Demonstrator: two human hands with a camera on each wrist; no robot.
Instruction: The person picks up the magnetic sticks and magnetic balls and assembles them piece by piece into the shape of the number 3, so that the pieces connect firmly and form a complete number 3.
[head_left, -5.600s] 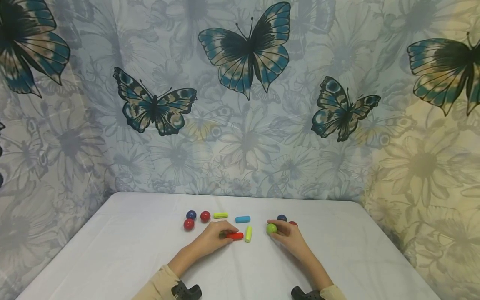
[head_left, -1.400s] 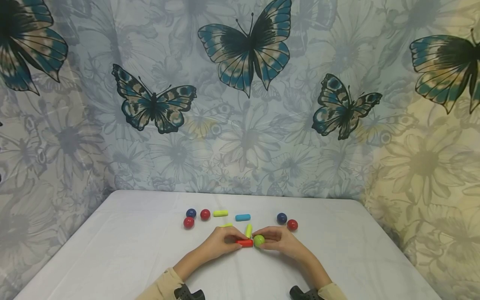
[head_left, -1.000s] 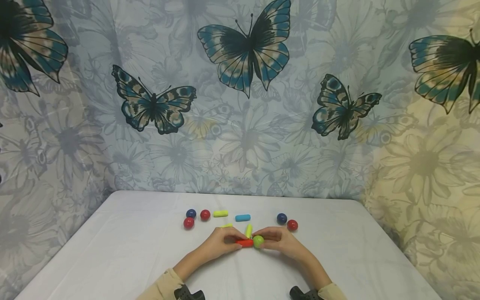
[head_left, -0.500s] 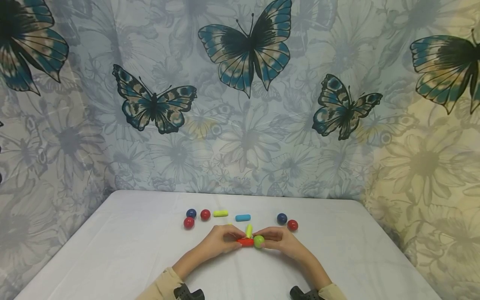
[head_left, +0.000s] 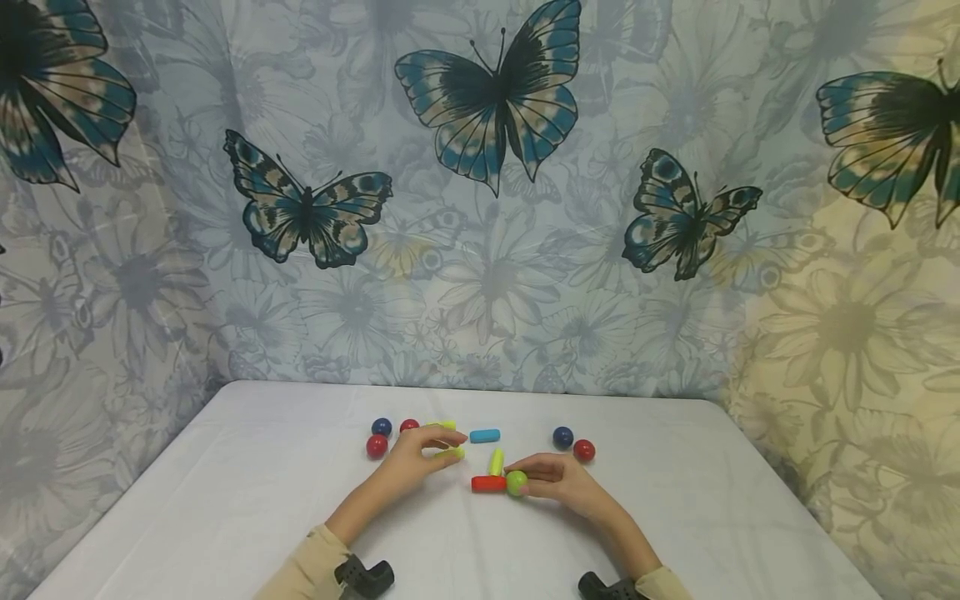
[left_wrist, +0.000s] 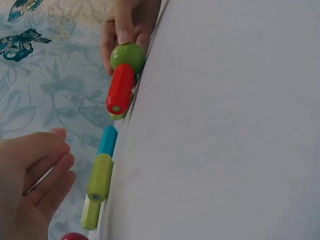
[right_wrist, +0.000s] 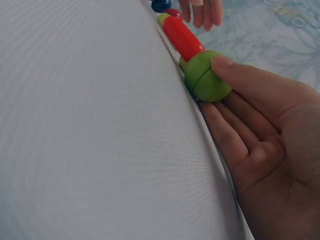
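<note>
My right hand [head_left: 566, 482] pinches a green ball [right_wrist: 207, 80] between thumb and fingers, close over the white table. A ridged red stick [head_left: 488, 484] extends leftward from the ball, its end against it, and its far end is unsupported by my other hand. My left hand [head_left: 408, 458] hovers at a yellow-green stick [left_wrist: 100, 177]. In the left wrist view its fingers are relaxed and apart from that stick. Another yellow-green stick [head_left: 497, 462] lies just behind the red one. A third yellow-green stick [head_left: 447, 424] lies behind my left hand, partly hidden.
Beyond the hands lies a blue stick [head_left: 484, 436]. At left are a dark blue ball [head_left: 381, 427] and two red balls, one red ball [head_left: 377, 447] in front. At right sit a dark blue ball [head_left: 562, 437] and a red ball [head_left: 584, 451]. A butterfly-print curtain [head_left: 495, 317] hangs behind.
My right hand has brought the green ball left to the red stick's end. My left hand has let go of the red stick and moved back and left to a yellow-green stick.
</note>
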